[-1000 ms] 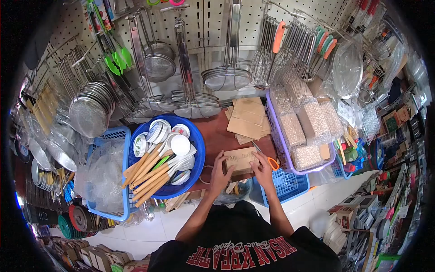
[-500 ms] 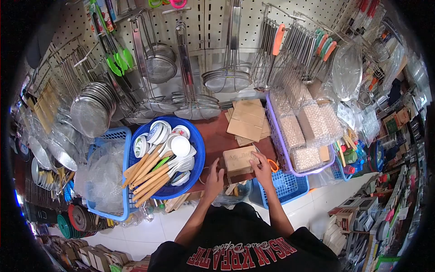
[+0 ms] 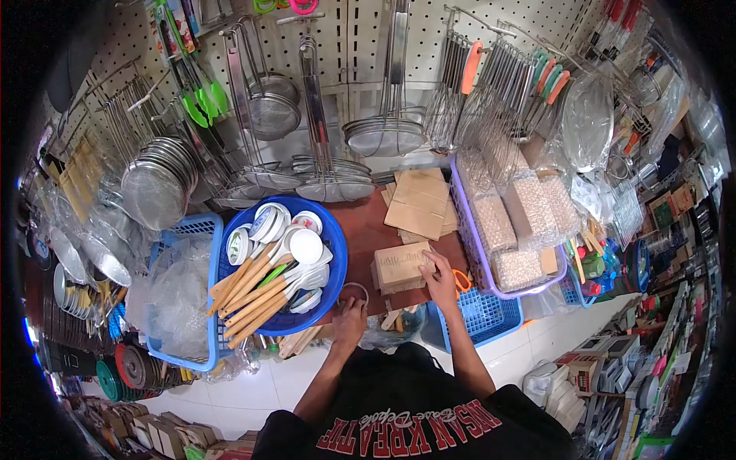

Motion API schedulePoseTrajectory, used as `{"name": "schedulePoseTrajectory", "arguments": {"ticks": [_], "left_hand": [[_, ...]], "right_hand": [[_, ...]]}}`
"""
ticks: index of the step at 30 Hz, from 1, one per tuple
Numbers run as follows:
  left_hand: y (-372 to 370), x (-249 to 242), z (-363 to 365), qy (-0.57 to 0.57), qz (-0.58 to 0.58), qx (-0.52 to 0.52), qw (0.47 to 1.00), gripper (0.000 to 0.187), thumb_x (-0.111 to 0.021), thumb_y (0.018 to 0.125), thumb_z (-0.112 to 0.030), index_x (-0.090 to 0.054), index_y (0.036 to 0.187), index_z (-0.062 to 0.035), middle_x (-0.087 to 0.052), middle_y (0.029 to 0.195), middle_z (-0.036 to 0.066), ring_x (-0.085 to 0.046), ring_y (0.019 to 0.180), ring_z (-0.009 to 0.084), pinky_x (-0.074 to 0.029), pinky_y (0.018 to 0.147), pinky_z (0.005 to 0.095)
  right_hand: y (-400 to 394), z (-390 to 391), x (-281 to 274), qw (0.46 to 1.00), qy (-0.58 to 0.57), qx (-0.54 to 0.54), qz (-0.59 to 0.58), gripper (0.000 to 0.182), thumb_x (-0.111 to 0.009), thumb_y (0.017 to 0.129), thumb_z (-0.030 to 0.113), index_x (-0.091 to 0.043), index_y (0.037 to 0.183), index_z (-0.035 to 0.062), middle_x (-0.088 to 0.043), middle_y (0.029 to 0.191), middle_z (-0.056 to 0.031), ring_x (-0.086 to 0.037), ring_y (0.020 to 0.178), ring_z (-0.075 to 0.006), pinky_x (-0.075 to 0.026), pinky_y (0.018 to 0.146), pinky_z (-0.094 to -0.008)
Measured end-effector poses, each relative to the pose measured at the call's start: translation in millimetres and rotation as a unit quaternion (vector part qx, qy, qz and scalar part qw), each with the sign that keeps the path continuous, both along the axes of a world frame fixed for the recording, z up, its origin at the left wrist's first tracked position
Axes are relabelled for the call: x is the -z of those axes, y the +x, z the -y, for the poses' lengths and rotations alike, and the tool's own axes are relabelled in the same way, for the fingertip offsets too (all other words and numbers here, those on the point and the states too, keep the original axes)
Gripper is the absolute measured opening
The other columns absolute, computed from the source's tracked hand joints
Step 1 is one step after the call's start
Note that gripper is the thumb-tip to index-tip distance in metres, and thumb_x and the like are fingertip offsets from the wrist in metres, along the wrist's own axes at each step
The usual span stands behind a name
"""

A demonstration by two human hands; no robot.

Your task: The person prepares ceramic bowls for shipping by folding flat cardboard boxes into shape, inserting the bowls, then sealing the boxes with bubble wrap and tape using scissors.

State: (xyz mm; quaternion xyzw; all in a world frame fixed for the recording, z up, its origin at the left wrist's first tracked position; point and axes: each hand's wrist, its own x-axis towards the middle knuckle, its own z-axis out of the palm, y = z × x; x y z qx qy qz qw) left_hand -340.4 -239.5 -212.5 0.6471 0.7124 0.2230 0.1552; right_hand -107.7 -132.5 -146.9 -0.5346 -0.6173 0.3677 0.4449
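A small brown cardboard box (image 3: pixel 400 264) with handwriting on top sits near the front of the reddish-brown tabletop (image 3: pixel 360 230). My right hand (image 3: pixel 441 282) grips its right end, with fingers and thumb against the top and side. Left of the box, my left hand (image 3: pixel 349 320) has its fingers closed on the near rim of what looks like a roll of tape (image 3: pixel 355 290) at the table's front edge. Scissors with orange handles (image 3: pixel 461 280) lie just right of my right hand.
A blue basin (image 3: pixel 337 253) of wooden-handled utensils and white dishes stands left. Flat cardboard pieces (image 3: pixel 418 203) lie behind the box. A purple basket (image 3: pixel 468 230) holds bubble-wrapped boxes. Blue baskets (image 3: pixel 216 307) stand at left and below right. Strainers (image 3: pixel 383 138) and whisks (image 3: pixel 491 115) hang behind.
My left hand has left the box's left side and moved down and left to the tape roll, which now shows more of its ring. My right hand stays on the box, which has shifted slightly.
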Motion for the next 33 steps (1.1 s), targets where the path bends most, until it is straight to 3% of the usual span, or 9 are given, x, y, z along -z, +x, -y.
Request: {"name": "schedulePoseTrajectory", "arguments": {"ticks": [2,5,8,11,14,15,18,25,33], "left_hand": [[0.5,-17.4,-0.6,0.013,0.038,0.004,0.999,0.019,-0.065,0.09,-0.018,-0.067,0.104,-0.006,-0.066,0.105,0.017,-0.062,0.104,0.0388,-0.051,0.089,0.0484],[3.7,-43.8,3.3,0.06,0.115,0.011,0.991,0.016,-0.068,0.087,-0.012,-0.067,0.101,-0.0036,-0.066,0.101,0.017,-0.063,0.1,0.0361,-0.051,0.085,0.0458],[8.9,-67.0,9.3,0.103,0.18,0.011,0.978,0.017,-0.071,0.084,-0.006,-0.066,0.1,-0.001,-0.065,0.093,0.016,-0.063,0.095,0.0338,-0.05,0.078,0.0445],[18.0,-94.3,18.9,0.128,0.258,-0.004,0.958,0.018,-0.071,0.085,-0.004,-0.066,0.101,0.0009,-0.064,0.088,0.015,-0.064,0.087,0.0306,-0.05,0.072,0.0417],[24.5,-124.1,28.1,0.134,0.336,0.01,0.932,0.019,-0.068,0.088,-0.003,-0.065,0.105,0.0025,-0.063,0.088,0.015,-0.064,0.077,0.0251,-0.05,0.071,0.0344],[26.9,-129.2,29.6,0.14,0.362,0.016,0.921,0.02,-0.068,0.088,-0.003,-0.065,0.106,0.0026,-0.062,0.088,0.015,-0.064,0.077,0.0246,-0.05,0.071,0.0342],[34.9,-148.7,33.2,0.158,0.415,0.036,0.895,0.021,-0.068,0.088,-0.002,-0.063,0.108,0.003,-0.062,0.089,0.014,-0.063,0.078,0.0228,-0.05,0.071,0.0335],[35.2,-179.1,29.1,0.195,0.366,0.103,0.904,0.02,-0.07,0.086,-0.002,-0.062,0.104,0.0023,-0.063,0.092,0.015,-0.065,0.082,0.0275,-0.051,0.073,0.0352],[36.4,-185.1,25.8,0.196,0.308,0.145,0.92,0.011,-0.07,0.082,-0.001,-0.063,0.09,0.002,-0.063,0.092,0.016,-0.065,0.082,0.034,-0.05,0.071,0.0395]], "right_hand": [[1.5,0.8,-1.0,1.0,-0.001,-0.009,0.021,0.04,-0.07,0.092,0.016,-0.061,0.131,0.0069,-0.053,0.135,-0.0134,-0.054,0.124,-0.0256,-0.052,0.093,-0.0344],[-7.2,7.6,-11.8,0.987,0.112,0.047,0.104,0.041,-0.069,0.092,0.014,-0.06,0.13,0.0059,-0.054,0.133,-0.016,-0.052,0.125,-0.0317,-0.044,0.102,-0.0383],[-20.4,23.5,-39.6,0.968,0.16,0.138,0.132,0.036,-0.069,0.089,0.01,-0.064,0.125,0.0057,-0.056,0.13,-0.0181,-0.053,0.122,-0.037,-0.044,0.1,-0.042],[-19.5,42.3,-48.8,0.956,0.243,0.112,0.118,0.034,-0.067,0.088,0.005,-0.066,0.122,0.0061,-0.058,0.125,-0.0171,-0.056,0.117,-0.0375,-0.046,0.098,-0.0419],[-21.6,69.3,-89.7,0.998,0.053,-0.046,0.0,0.031,-0.066,0.09,0.002,-0.067,0.12,0.002,-0.062,0.12,-0.0141,-0.061,0.111,-0.0268,-0.049,0.094,-0.034],[-24.3,76.1,-98.9,0.994,-0.035,-0.096,-0.047,0.031,-0.065,0.09,0.001,-0.066,0.121,0.0014,-0.062,0.12,-0.0133,-0.061,0.11,-0.0242,-0.049,0.092,-0.0324],[-33.6,92.0,-100.6,0.946,-0.096,-0.211,-0.225,0.033,-0.064,0.092,0.001,-0.064,0.126,-0.0013,-0.061,0.124,-0.0136,-0.058,0.113,-0.0187,-0.047,0.093,-0.0298],[-42.4,102.9,-114.9,0.943,-0.035,-0.21,-0.256,0.033,-0.063,0.094,0.001,-0.064,0.126,-0.0035,-0.061,0.124,-0.0143,-0.058,0.112,-0.0179,-0.046,0.091,-0.0266],[-34.2,102.6,-111.9,0.927,-0.092,-0.213,-0.296,0.026,-0.065,0.094,0.003,-0.066,0.119,-0.0039,-0.064,0.119,-0.0127,-0.06,0.105,-0.0152,-0.047,0.086,-0.0261]]}}
